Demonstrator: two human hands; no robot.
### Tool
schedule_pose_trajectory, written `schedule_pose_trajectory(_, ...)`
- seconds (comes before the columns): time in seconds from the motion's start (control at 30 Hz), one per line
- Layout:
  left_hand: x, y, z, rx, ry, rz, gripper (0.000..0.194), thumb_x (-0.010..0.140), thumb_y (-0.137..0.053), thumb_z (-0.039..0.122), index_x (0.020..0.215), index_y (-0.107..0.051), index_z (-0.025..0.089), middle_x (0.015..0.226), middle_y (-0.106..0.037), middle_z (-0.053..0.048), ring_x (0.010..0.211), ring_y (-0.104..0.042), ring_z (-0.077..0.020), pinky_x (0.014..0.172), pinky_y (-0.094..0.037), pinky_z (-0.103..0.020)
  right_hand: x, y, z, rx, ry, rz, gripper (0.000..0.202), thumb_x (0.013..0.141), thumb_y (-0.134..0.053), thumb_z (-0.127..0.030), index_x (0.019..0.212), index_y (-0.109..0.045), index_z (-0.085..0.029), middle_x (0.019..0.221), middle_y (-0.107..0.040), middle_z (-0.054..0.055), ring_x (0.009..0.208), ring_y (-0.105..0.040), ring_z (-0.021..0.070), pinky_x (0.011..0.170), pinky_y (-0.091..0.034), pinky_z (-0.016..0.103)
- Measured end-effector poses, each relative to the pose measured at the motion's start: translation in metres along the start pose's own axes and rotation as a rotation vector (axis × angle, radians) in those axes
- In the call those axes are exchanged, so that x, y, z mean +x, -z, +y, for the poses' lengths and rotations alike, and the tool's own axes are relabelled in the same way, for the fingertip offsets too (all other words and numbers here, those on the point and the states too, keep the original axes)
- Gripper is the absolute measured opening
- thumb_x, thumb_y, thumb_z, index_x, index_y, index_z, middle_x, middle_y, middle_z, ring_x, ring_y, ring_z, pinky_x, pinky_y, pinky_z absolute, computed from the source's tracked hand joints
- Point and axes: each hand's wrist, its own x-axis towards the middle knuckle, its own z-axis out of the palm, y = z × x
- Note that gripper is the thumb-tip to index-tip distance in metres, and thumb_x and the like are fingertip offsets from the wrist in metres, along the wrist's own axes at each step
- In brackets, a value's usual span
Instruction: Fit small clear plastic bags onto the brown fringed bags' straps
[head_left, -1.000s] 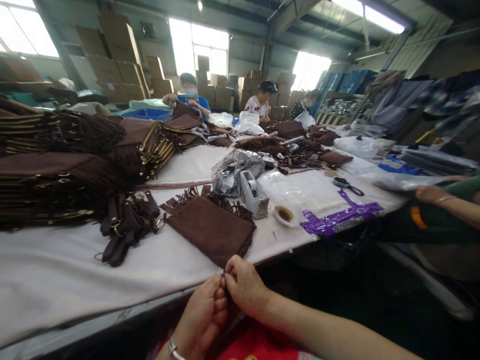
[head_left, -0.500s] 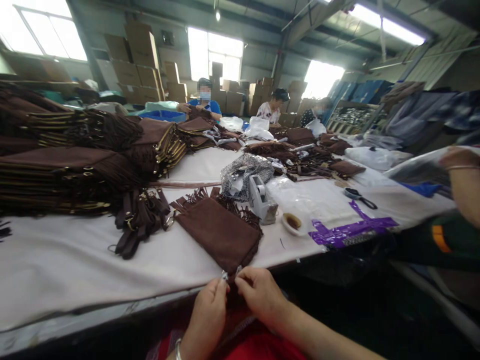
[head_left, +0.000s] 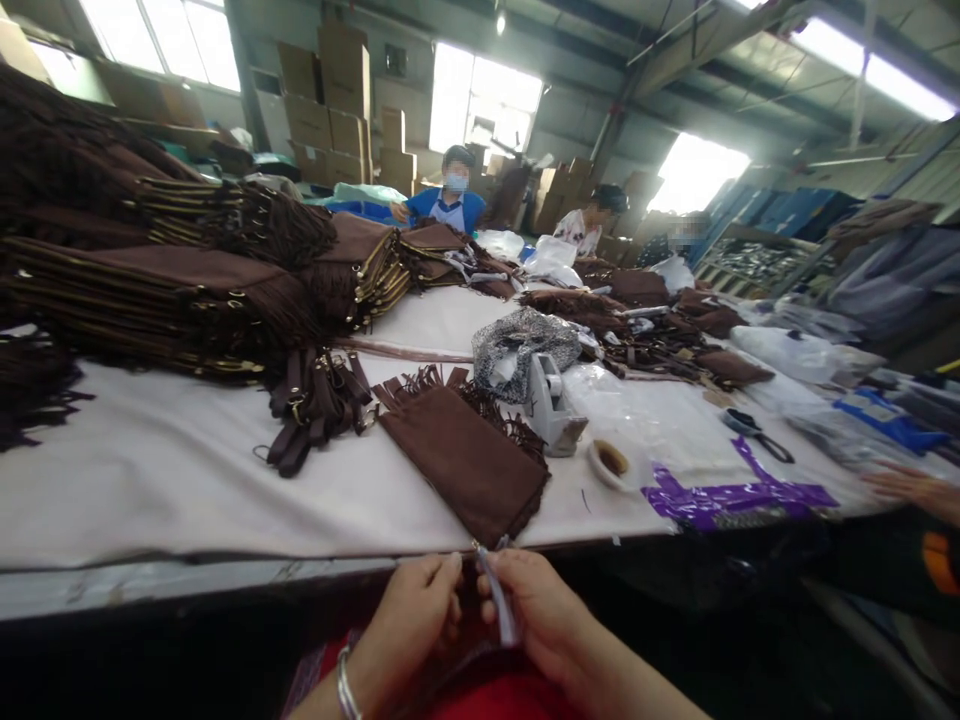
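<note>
A brown fringed pouch (head_left: 463, 458) lies flat on the table, its near corner at the edge in front of me. My right hand (head_left: 541, 612) is closed on a narrow pale wrapping strip (head_left: 501, 598) that hangs down from that corner. Beside it, my left hand (head_left: 420, 612) has its fingers curled and thumb pressed to the forefinger, close to the strip but apart from it. Whether anything sits in that pinch is hidden. Dark straps with metal clips (head_left: 319, 405) lie bundled left of the pouch.
Tall stacks of brown pouches (head_left: 142, 300) fill the left. Right of my pouch stand a tape dispenser (head_left: 556, 405) and a small bowl (head_left: 606, 464). Purple tape (head_left: 739, 500) runs along the table edge. A neighbour's hand (head_left: 919, 487) rests at right; co-workers sit opposite.
The pale strip now hangs long from my right hand; before, only small silvery bits showed at both fingertips. My left hand has drawn off the pouch corner. The neighbour's arm has lowered.
</note>
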Motion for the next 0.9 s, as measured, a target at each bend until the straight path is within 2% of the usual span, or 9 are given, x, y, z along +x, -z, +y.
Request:
schedule_pose_trajectory(0.1,0.008,-0.003,0.000,-0.410,0.277,-0.152,0.035,0.086,-0.049,0.047,0.078,-0.061,0.014,0.056,-0.053,0.003,0.039,-0.039,-0.0062,0.038,-0.027,-0.017,-0.002,-0.001,-0.004,0.131,-0.076,-0.066,0.026,0.070,-0.070,-0.033,0.080,-0.059,-0.012,0.057,-0.053,-0.004,0.038,-0.041,0.0029,0.037,-0.029,0.015)
schedule_pose_trajectory(0.2,0.011,-0.006,0.003,-0.687,0.402,-0.250,0.031,0.082,-0.059,0.041,0.081,-0.063,0.010,0.060,-0.054,0.002,0.042,-0.043,-0.0037,0.039,-0.029,-0.013,-0.003,-0.001,-0.007,0.212,-0.154,-0.118,0.020,0.071,-0.068,-0.027,0.080,-0.057,-0.012,0.054,-0.047,-0.007,0.037,-0.031,0.0003,0.036,-0.023,0.013)
schedule_pose_trajectory(0.27,0.011,-0.008,0.004,-0.782,0.428,-0.251,0.026,0.079,-0.063,0.036,0.078,-0.062,0.010,0.060,-0.053,0.002,0.043,-0.043,-0.0032,0.039,-0.030,-0.012,-0.003,0.000,-0.006,0.242,-0.169,-0.129,0.020,0.071,-0.068,-0.026,0.080,-0.056,-0.012,0.055,-0.047,-0.007,0.037,-0.031,-0.0001,0.037,-0.023,0.013)
schedule_pose_trajectory(0.37,0.010,-0.009,0.000,-0.799,0.353,-0.225,0.020,0.073,-0.070,0.029,0.075,-0.061,0.012,0.058,-0.050,0.004,0.043,-0.041,-0.0024,0.041,-0.032,-0.012,-0.002,0.002,-0.004,0.232,-0.151,-0.103,0.023,0.072,-0.068,-0.028,0.084,-0.056,-0.012,0.057,-0.049,-0.006,0.039,-0.034,0.0004,0.038,-0.025,0.013)
schedule_pose_trajectory(0.47,0.008,-0.009,-0.004,-0.682,0.235,-0.135,0.022,0.070,-0.071,0.032,0.071,-0.058,0.013,0.057,-0.049,0.005,0.045,-0.040,-0.0032,0.043,-0.030,-0.014,0.000,0.003,0.001,0.194,-0.111,-0.087,0.029,0.071,-0.071,-0.033,0.085,-0.056,-0.012,0.059,-0.052,-0.004,0.040,-0.038,0.0012,0.039,-0.028,0.014)
schedule_pose_trajectory(0.6,0.009,-0.009,-0.002,-0.333,0.043,0.076,0.026,0.075,-0.062,0.040,0.066,-0.056,0.017,0.049,-0.048,0.006,0.042,-0.038,-0.0078,0.042,-0.029,-0.020,-0.001,0.002,0.005,0.074,-0.006,-0.090,0.039,0.065,-0.077,-0.042,0.079,-0.053,-0.015,0.057,-0.053,-0.005,0.037,-0.037,0.0022,0.037,-0.027,0.016)
schedule_pose_trajectory(0.73,0.009,-0.007,0.002,0.104,-0.204,0.172,0.022,0.079,-0.055,0.033,0.063,-0.057,0.018,0.056,-0.058,0.001,0.055,-0.052,-0.0144,0.054,-0.037,-0.025,-0.001,-0.001,0.009,-0.154,0.139,0.027,0.043,0.063,-0.074,-0.051,0.070,-0.049,-0.017,0.051,-0.053,-0.005,0.034,-0.036,0.0042,0.035,-0.026,0.019)
schedule_pose_trajectory(0.8,0.008,-0.006,0.004,0.318,-0.302,0.196,0.022,0.082,-0.050,0.029,0.063,-0.056,0.019,0.063,-0.062,-0.002,0.061,-0.056,-0.0165,0.060,-0.039,-0.027,0.000,-0.002,0.011,-0.291,0.186,0.076,0.039,0.068,-0.070,-0.051,0.069,-0.050,-0.017,0.050,-0.054,-0.003,0.035,-0.040,0.0064,0.036,-0.027,0.020)
schedule_pose_trajectory(0.9,0.004,-0.007,0.008,0.589,-0.355,0.236,0.024,0.086,-0.043,0.025,0.065,-0.052,0.020,0.066,-0.062,-0.004,0.062,-0.055,-0.0177,0.061,-0.036,-0.029,0.001,-0.003,0.013,-0.532,0.301,0.159,0.025,0.076,-0.062,-0.039,0.068,-0.053,-0.017,0.053,-0.056,-0.001,0.043,-0.047,0.0102,0.043,-0.032,0.022)
